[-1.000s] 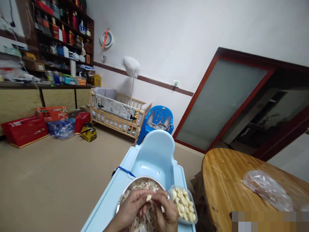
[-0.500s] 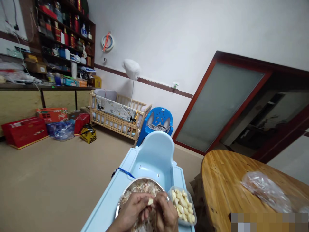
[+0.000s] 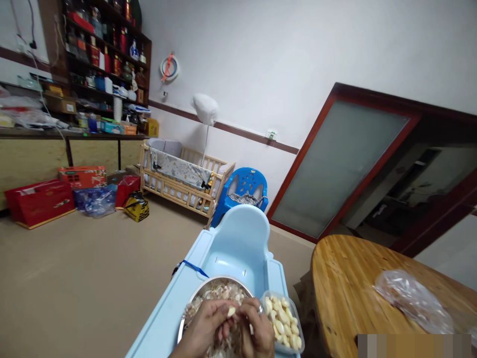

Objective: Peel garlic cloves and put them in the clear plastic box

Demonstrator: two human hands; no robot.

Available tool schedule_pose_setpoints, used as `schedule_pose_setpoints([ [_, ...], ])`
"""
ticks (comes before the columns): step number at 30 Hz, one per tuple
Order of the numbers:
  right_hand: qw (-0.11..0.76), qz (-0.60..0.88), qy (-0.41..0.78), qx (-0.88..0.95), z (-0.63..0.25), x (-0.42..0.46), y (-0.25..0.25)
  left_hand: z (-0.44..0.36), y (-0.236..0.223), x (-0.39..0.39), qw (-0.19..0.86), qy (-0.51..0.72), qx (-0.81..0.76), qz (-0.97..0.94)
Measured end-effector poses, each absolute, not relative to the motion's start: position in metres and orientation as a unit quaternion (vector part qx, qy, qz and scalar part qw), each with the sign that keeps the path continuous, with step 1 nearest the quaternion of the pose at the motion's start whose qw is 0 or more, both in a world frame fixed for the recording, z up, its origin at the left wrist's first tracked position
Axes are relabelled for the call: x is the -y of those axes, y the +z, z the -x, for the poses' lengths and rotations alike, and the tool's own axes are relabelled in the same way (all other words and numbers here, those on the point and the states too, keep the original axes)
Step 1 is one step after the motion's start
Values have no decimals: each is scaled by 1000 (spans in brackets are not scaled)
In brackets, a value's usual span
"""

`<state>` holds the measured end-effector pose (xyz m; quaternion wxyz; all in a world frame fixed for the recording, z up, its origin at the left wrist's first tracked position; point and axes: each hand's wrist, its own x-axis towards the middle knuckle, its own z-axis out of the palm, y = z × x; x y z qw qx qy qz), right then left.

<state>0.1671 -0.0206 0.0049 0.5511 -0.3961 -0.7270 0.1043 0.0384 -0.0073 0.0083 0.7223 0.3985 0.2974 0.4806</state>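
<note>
My left hand (image 3: 206, 320) pinches a pale garlic clove (image 3: 231, 312) between thumb and fingers. Close against it, my right hand (image 3: 256, 325) has its fingers curled in at the clove's side; a ring shows on one finger. Both hands are over a round metal bowl (image 3: 185, 311) holding garlic skins (image 3: 223, 291). Right of the bowl stands a clear plastic container (image 3: 301, 332) filled with peeled garlic cloves (image 3: 282, 318). Bowl and container rest on a light blue plastic child's chair (image 3: 158, 314). What lies between my right fingertips is hard to make out.
A wooden table (image 3: 345, 278) stands close on the right, bearing a clear plastic bag (image 3: 413, 301). Ahead are a blue chair (image 3: 244, 186) and a wooden crib (image 3: 182, 196). Red bags (image 3: 40, 204) sit on the floor at left, below a cluttered counter (image 3: 33, 134).
The view has shifted slightly, so the room sits a little lower and further right. My hands keep almost the same pose around the garlic clove.
</note>
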Motion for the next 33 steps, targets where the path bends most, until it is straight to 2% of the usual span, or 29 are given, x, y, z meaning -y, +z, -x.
schedule_pose_setpoints([
  [11,518,374,99,763,-172,23,24,-40,9,7,733,460,-301,-400],
  [23,525,433,1,733,-167,15,-9,-42,13,8,723,479,-314,-386],
  [33,523,468,6,712,-163,15,-10,-43,7,8,722,503,-308,-361],
])
